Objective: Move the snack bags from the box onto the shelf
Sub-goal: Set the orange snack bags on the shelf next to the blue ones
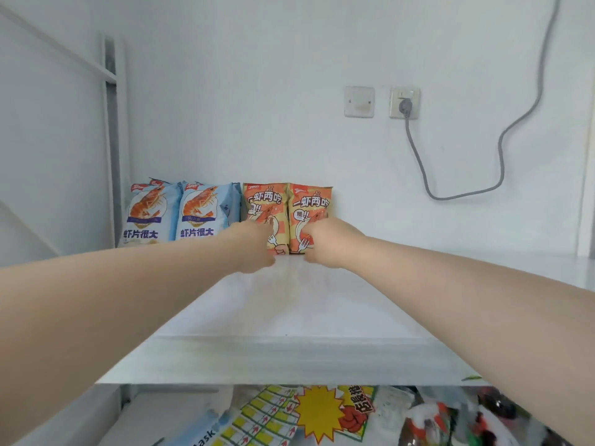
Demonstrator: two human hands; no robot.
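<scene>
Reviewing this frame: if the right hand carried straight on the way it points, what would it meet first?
The right-hand orange snack bag, standing at the back of the shelf. The right hand seems to touch its lower front, though depth is unclear.

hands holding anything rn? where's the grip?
Left hand grips the left orange bag low on its front; right hand grips the right orange bag at its lower left edge. Both bags stand on the shelf.

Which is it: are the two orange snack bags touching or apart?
Touching. The head view shows the left orange bag and the right orange bag upright side by side on the shelf, edges meeting, no gap.
</scene>
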